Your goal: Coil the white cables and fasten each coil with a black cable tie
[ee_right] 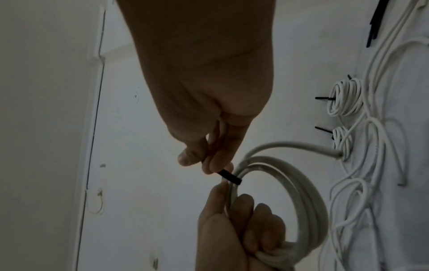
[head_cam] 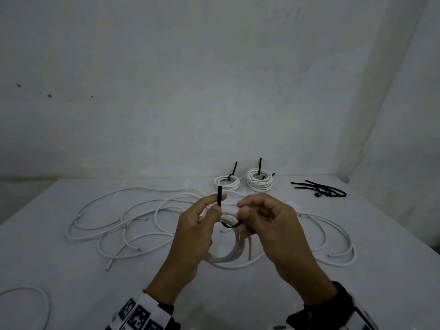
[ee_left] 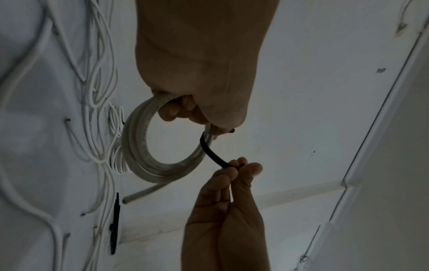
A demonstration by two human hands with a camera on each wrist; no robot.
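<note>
Above the table my left hand (head_cam: 213, 208) grips a small white cable coil (head_cam: 229, 254); its thumb also presses one end of a black cable tie (head_cam: 219, 196), which sticks straight up. The tie loops under the coil's strands. My right hand (head_cam: 240, 211) pinches the tie's other end just right of the coil. In the left wrist view the left hand (ee_left: 185, 110) holds the coil (ee_left: 137, 146) while the tie (ee_left: 212, 152) runs down to the right hand (ee_left: 234, 165). From the right wrist, the right hand (ee_right: 206, 163) pinches the tie (ee_right: 230, 177) against the coil (ee_right: 301, 192), with the left hand (ee_right: 236, 216) below.
Two tied coils (head_cam: 227, 182) (head_cam: 259, 181) stand at the back of the white table, tie tails upright. A bundle of spare black ties (head_cam: 321, 189) lies at the back right. Loose white cables (head_cam: 133, 225) sprawl left and right (head_cam: 338, 236) of my hands. Walls close the back and right.
</note>
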